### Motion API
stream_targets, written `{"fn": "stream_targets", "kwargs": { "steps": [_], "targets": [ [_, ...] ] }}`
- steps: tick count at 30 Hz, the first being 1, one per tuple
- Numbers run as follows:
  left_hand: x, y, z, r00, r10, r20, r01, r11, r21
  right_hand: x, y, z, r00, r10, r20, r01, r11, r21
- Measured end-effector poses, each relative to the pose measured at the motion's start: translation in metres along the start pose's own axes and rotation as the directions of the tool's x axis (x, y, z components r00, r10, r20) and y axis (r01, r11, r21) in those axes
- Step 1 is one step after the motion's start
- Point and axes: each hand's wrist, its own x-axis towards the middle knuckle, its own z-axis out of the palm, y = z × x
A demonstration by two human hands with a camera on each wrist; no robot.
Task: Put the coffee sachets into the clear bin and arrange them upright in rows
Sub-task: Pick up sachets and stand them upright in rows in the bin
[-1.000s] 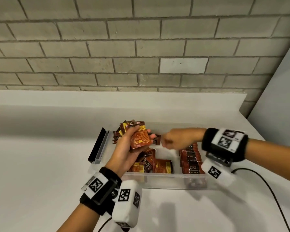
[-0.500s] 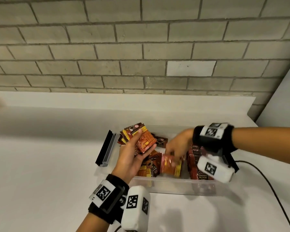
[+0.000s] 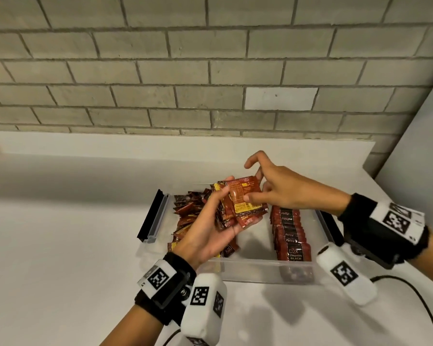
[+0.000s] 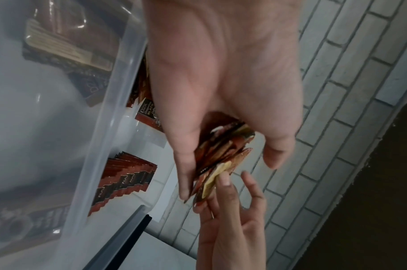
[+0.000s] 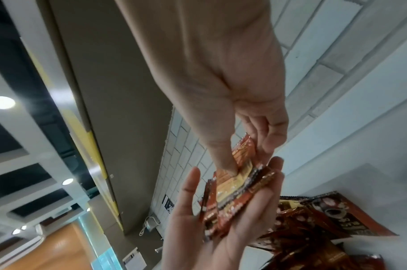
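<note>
My left hand (image 3: 210,236) cups a fanned stack of red-brown coffee sachets (image 3: 238,206) above the clear bin (image 3: 255,270). My right hand (image 3: 280,188) pinches the top sachet (image 3: 245,196) of that stack, thumb on its face and fingers behind it. The right wrist view shows that pinch on the top sachet (image 5: 241,160); the left wrist view shows the stack (image 4: 221,155) edge-on between my left fingers. A row of upright sachets (image 3: 289,231) stands along the bin's right side. Loose sachets (image 3: 188,213) lie heaped at its left.
The bin sits on a white counter (image 3: 60,245) against a grey brick wall (image 3: 210,71). A black-edged lid (image 3: 153,216) leans at the bin's left end. A black cable (image 3: 415,295) trails on the counter at the right.
My right hand came up out of the bin and closed on the top sachet of the stack. My left hand kept the stack, now lifted slightly and nearer the middle.
</note>
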Motion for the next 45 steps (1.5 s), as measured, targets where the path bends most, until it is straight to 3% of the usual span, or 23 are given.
{"fn": "stream_targets", "kwargs": {
  "steps": [2,5,9,11,15,22,28,35,39,45],
  "targets": [
    [0.000,0.000,0.000,0.999,-0.021,0.027,0.022,0.999,-0.034,-0.007,0.001,0.003,0.998,-0.042,-0.051,0.041,0.999,-0.021],
    [0.000,-0.004,0.003,0.998,-0.060,-0.001,0.060,0.997,0.058,-0.014,0.008,0.008,0.987,-0.145,-0.075,0.126,0.968,-0.218],
    [-0.004,-0.004,0.006,0.993,-0.117,-0.010,0.117,0.974,0.195,-0.024,0.009,0.012,0.979,-0.149,0.136,0.183,0.942,-0.282],
    [-0.006,-0.003,0.006,0.993,-0.117,-0.012,0.117,0.965,0.236,-0.028,0.009,0.012,0.977,-0.131,0.167,0.179,0.932,-0.315],
    [-0.008,-0.004,0.009,0.991,-0.135,-0.001,0.132,0.965,0.229,-0.034,0.015,0.009,0.982,-0.180,0.055,0.188,0.947,-0.261],
    [-0.009,-0.003,0.010,0.991,-0.124,-0.057,0.133,0.971,0.196,-0.049,0.022,0.004,0.988,-0.157,-0.007,0.149,0.950,-0.273],
    [-0.008,-0.004,0.010,0.992,-0.121,-0.033,0.125,0.943,0.308,-0.062,0.021,0.011,0.993,-0.117,-0.012,0.109,0.951,-0.289],
    [-0.008,-0.006,0.012,0.993,-0.109,-0.053,0.121,0.908,0.401,-0.066,0.025,0.030,0.986,-0.116,-0.117,0.082,0.962,-0.260],
    [-0.009,-0.005,0.012,0.983,-0.171,-0.066,0.184,0.918,0.353,-0.071,0.030,0.032,0.989,-0.098,-0.115,0.066,0.964,-0.259],
    [-0.004,-0.007,0.011,0.987,-0.120,-0.111,0.156,0.896,0.417,-0.080,0.033,0.025,0.993,-0.050,-0.109,0.017,0.959,-0.283]
  ]
}}
